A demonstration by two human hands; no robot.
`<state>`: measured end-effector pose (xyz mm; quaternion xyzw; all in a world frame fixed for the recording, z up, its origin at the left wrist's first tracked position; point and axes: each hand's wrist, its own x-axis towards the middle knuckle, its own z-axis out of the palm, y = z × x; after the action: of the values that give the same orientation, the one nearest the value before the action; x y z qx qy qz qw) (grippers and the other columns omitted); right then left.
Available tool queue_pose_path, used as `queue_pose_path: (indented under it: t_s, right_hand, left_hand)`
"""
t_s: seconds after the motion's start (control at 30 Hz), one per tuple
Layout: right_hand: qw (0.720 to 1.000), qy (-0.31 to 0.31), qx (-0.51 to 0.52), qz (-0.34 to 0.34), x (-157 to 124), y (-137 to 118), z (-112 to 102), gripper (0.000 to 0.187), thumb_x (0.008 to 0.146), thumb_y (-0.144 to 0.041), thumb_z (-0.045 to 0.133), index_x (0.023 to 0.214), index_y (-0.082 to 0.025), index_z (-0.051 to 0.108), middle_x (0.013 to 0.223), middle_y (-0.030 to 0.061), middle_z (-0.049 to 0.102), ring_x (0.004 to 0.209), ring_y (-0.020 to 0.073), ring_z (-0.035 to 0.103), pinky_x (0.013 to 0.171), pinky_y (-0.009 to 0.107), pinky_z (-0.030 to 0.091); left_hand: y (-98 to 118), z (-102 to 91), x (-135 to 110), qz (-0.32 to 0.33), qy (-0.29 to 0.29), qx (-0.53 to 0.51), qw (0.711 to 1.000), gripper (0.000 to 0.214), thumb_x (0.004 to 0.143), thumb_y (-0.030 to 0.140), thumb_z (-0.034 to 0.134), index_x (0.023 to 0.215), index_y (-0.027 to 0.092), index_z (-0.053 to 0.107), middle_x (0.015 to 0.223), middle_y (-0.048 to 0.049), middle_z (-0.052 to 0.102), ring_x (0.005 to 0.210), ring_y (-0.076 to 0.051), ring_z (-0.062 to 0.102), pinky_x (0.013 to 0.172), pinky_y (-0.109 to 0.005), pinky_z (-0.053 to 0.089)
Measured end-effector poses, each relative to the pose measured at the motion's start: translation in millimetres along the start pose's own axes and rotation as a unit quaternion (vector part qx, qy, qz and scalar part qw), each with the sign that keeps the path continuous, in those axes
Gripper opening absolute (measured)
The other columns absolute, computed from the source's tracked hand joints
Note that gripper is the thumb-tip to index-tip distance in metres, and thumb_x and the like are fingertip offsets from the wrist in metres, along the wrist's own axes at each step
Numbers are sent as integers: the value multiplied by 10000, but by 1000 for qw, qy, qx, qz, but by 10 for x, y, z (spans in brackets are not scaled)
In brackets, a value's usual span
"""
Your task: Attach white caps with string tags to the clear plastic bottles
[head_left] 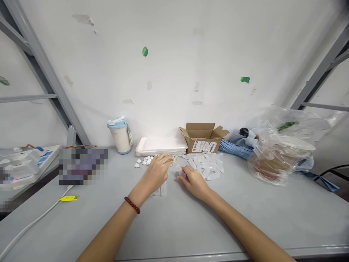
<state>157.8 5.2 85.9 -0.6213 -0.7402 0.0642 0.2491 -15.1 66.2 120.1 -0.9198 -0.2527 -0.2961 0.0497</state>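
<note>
My left hand point(158, 169), a dark red bead bracelet at its wrist, is closed with the fingertips together beside a small heap of pale thin loops point(175, 160). What those fingers hold, if anything, is hidden. Between the thumb and fingers of my right hand point(194, 181) is a small translucent plastic piece point(180, 171). Just beyond that hand lies a pile of flat translucent plastic strips point(208, 165). Two similar strips point(163, 190) lie under my left hand, partly covered by it. Several small white pieces point(144, 161) are scattered behind my left hand.
Along the wall stand a blue-lidded cup point(120, 136), a stack of white envelopes point(163, 145) and an open cardboard box point(204, 140). Blue cords point(236, 149) and a plastic-wrapped spool point(283, 156) sit right. A white cable point(40, 216) crosses the grey table point(169, 229) at left.
</note>
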Motion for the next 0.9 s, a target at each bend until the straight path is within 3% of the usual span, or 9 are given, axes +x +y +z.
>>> queue_pose_path:
  t_s: [0.47,0.7,0.9]
  right_hand:
    - [1000,4,-8,4,6,-9,5,103,850,-235,539,900,-145,544,819,56,588,702,172,541,581,256,367]
    - [999,8,38,13,5,37,56,385,830,-231,558,1188,-142,448,965,99,615,841,211,587,709,310,437]
    - [999,16,48,-11,-6,56,67,386,842,-215,528,1211,-179,421,928,72,619,797,199,589,668,303,444]
  left_hand:
    - [56,59,-12,27,2,-50,998,348,727,-70,409,901,138,627,945,-65,647,963,-220,525,793,-371,471]
    - [57,39,-8,22,1,-56,998,345,720,-80,403,861,134,633,902,-57,661,934,-216,524,770,-363,476]
    - [53,49,-7,23,1,-62,998,327,734,-71,408,847,135,635,879,-51,670,918,-215,528,766,-361,479]
